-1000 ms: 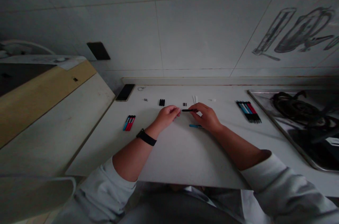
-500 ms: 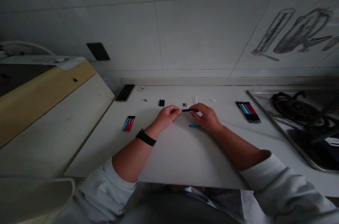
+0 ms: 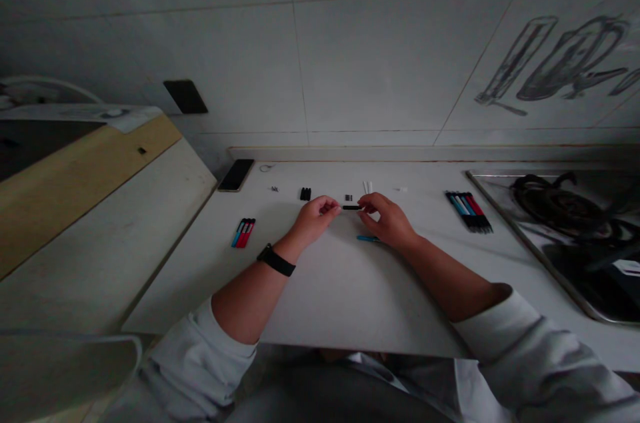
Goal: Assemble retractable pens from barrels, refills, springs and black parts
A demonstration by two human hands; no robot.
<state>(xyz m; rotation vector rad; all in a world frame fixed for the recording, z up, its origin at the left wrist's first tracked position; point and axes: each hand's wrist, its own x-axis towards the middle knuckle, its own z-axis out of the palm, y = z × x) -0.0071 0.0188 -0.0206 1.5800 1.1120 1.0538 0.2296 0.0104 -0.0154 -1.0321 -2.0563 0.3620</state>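
We see, on the white counter (image 3: pixel 320 303), the right hand (image 3: pixel 384 216) and left hand (image 3: pixel 316 215) facing each other. A row of pens (image 3: pixel 469 212) lies far right and shorter coloured barrels (image 3: pixel 243 233) left, apparently sorted by kind. A blue barrel (image 3: pixel 367 238) rests near the right hand. Between the hands, the right grip pinches the black tube (image 3: pixel 352 208), probably to steady it lengthwise; we cannot tell whether the left grip holds anything.
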